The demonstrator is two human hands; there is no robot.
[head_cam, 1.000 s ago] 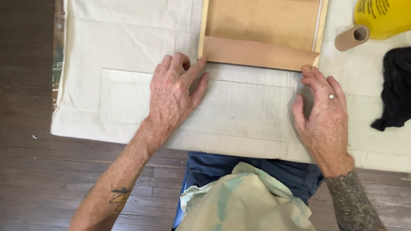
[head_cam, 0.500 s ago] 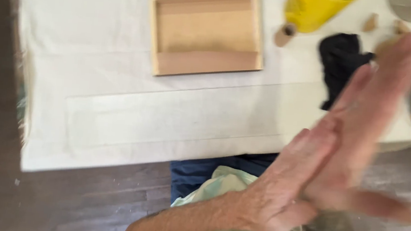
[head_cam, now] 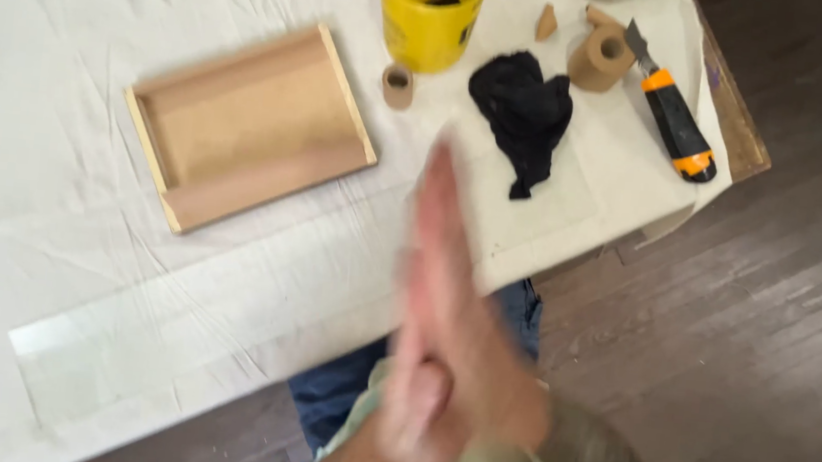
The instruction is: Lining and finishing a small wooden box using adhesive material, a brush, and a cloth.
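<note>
My left hand [head_cam: 434,283] and my right hand [head_cam: 491,394] are pressed flat together, palm to palm, above my lap, fingers stretched toward the table. Both are heavily blurred and hold nothing. A shallow wooden frame [head_cam: 265,182] with a brown board inside lies tilted on the white cloth [head_cam: 77,259], up and to the left of my hands and apart from them. The nearest thing to my fingertips is a crumpled black rag [head_cam: 523,111].
A yellow bucket [head_cam: 429,22] stands at the table's far edge, a small cardboard roll [head_cam: 398,86] beside it. A brown tape roll [head_cam: 601,56] and an orange-and-black utility knife [head_cam: 678,121] lie at the right corner. Dark wooden floor [head_cam: 773,326] runs to the right.
A second ago both hands lay flat on the cloth beside the frame. They lifted off, came together palm to palm, and the view swung so the frame sits upper left.
</note>
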